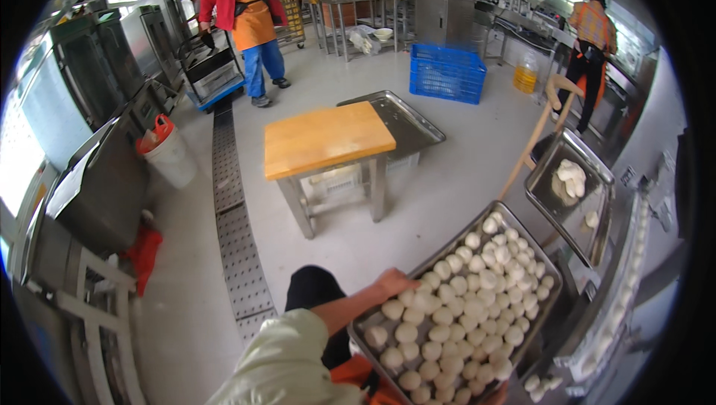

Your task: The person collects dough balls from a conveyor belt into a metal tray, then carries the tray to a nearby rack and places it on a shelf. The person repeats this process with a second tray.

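A metal baking tray [366, 324] lies before me, tilted in the view and covered with many pale dough balls [470, 307]. My left hand [396, 283] grips its left rim, fingers reaching over the edge beside the dough. Low in the view, my right hand [497, 394] is at the opposite rim; most of it is hidden by the tray and the picture's border. Just beyond the tray's far right corner, a second metal tray [545, 203] carries a lump of dough [571, 177] and a smaller piece.
A wood-topped stool [330, 136] stands ahead, with a dark tray [408, 125] behind it. A wooden chair frame [537, 131] is near the second tray. Farther off are a blue crate [447, 74], a white bucket [170, 159] and two people [251, 19]. A conveyor [621, 304] runs along the right.
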`<move>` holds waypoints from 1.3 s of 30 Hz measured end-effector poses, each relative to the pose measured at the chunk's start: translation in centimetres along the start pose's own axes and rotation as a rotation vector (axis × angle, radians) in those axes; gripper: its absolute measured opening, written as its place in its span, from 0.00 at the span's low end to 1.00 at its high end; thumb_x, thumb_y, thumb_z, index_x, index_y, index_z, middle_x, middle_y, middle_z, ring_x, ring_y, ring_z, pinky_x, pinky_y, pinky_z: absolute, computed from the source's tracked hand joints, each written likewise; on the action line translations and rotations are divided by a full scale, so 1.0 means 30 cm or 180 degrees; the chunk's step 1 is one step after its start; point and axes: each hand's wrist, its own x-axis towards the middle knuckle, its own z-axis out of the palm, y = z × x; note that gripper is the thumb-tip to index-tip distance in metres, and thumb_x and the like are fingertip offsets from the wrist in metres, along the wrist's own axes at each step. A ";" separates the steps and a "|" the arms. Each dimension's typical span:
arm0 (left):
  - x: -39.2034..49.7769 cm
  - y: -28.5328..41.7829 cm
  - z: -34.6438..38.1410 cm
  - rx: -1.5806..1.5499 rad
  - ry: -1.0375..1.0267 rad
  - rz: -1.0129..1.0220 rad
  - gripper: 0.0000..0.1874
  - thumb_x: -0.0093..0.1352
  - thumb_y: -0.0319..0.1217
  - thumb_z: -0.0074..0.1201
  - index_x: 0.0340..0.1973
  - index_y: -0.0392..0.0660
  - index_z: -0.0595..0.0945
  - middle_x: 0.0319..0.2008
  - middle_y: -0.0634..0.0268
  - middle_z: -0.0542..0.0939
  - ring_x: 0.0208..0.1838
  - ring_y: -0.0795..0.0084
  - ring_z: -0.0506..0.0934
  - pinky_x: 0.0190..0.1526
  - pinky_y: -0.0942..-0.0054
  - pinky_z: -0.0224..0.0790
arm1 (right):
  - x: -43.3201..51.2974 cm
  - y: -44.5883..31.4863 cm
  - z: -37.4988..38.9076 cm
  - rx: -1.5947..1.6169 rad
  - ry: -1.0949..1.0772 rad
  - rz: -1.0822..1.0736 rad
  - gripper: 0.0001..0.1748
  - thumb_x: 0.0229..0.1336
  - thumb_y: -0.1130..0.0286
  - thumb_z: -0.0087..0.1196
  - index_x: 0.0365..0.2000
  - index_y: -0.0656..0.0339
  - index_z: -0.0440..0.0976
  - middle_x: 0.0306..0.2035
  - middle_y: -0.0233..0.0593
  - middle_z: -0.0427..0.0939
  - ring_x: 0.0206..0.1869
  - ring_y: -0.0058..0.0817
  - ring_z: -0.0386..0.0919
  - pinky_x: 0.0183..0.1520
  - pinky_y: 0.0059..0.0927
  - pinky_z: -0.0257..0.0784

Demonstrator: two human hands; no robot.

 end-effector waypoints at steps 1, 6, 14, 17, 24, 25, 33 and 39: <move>-0.023 0.014 -0.007 -0.0153 0.0057 -0.0229 0.28 0.46 0.49 0.56 0.23 0.31 0.75 0.23 0.55 0.73 0.27 0.67 0.69 0.31 0.68 0.61 | -0.014 -0.024 0.011 -0.0001 -0.0051 0.0007 0.23 0.55 0.56 0.34 0.43 0.65 0.61 0.42 0.43 0.66 0.43 0.33 0.67 0.45 0.32 0.63; -0.128 0.054 -0.035 -0.0530 0.0168 -0.0583 0.30 0.46 0.52 0.57 0.20 0.31 0.75 0.20 0.59 0.71 0.25 0.71 0.67 0.28 0.69 0.59 | -0.075 -0.138 0.041 -0.0005 -0.0350 -0.0027 0.23 0.55 0.57 0.34 0.43 0.65 0.61 0.42 0.43 0.67 0.43 0.32 0.68 0.45 0.32 0.63; -0.539 0.119 -0.094 -0.1505 0.0790 -0.0252 0.23 0.52 0.44 0.57 0.26 0.31 0.75 0.24 0.61 0.73 0.25 0.74 0.67 0.27 0.72 0.60 | -0.275 -0.336 0.103 -0.0222 -0.1567 -0.0490 0.22 0.56 0.57 0.34 0.42 0.65 0.62 0.41 0.42 0.67 0.42 0.32 0.68 0.45 0.32 0.64; -0.634 0.222 -0.353 -0.1957 0.1155 -0.0296 0.23 0.54 0.41 0.56 0.29 0.28 0.75 0.26 0.56 0.75 0.29 0.71 0.71 0.31 0.71 0.64 | -0.343 -0.459 0.340 -0.1017 -0.2348 -0.1300 0.21 0.56 0.58 0.33 0.42 0.65 0.63 0.41 0.42 0.68 0.42 0.32 0.68 0.45 0.32 0.64; -0.690 0.021 -0.763 -0.2646 0.1923 -0.0446 0.28 0.57 0.38 0.53 0.43 0.27 0.66 0.39 0.49 0.70 0.41 0.64 0.70 0.42 0.67 0.63 | -0.261 -0.372 0.875 0.0253 -0.2400 0.0664 0.19 0.55 0.62 0.36 0.41 0.65 0.64 0.41 0.40 0.70 0.43 0.31 0.69 0.45 0.33 0.65; -0.645 -0.110 -0.839 -0.3063 0.1603 -0.0230 0.21 0.61 0.36 0.47 0.41 0.29 0.68 0.37 0.49 0.72 0.37 0.64 0.72 0.38 0.66 0.66 | -0.251 -0.349 0.987 -0.0008 -0.2438 0.0543 0.18 0.55 0.62 0.38 0.41 0.65 0.65 0.41 0.39 0.70 0.43 0.30 0.68 0.45 0.32 0.64; -0.368 -0.427 -1.086 -0.3608 0.2295 -0.0453 0.19 0.64 0.37 0.40 0.42 0.34 0.69 0.39 0.53 0.72 0.41 0.63 0.72 0.43 0.65 0.63 | 0.024 -0.082 1.528 -0.1127 -0.3120 0.0979 0.21 0.52 0.58 0.43 0.41 0.65 0.63 0.40 0.41 0.69 0.42 0.28 0.68 0.45 0.32 0.63; -0.125 -0.441 -1.202 -0.3741 0.2416 -0.0103 0.19 0.63 0.40 0.41 0.42 0.39 0.70 0.39 0.56 0.73 0.40 0.63 0.72 0.44 0.66 0.63 | 0.116 -0.091 1.585 -0.1552 -0.3167 0.0332 0.20 0.51 0.53 0.43 0.35 0.60 0.66 0.32 0.33 0.71 0.33 0.22 0.69 0.35 0.26 0.65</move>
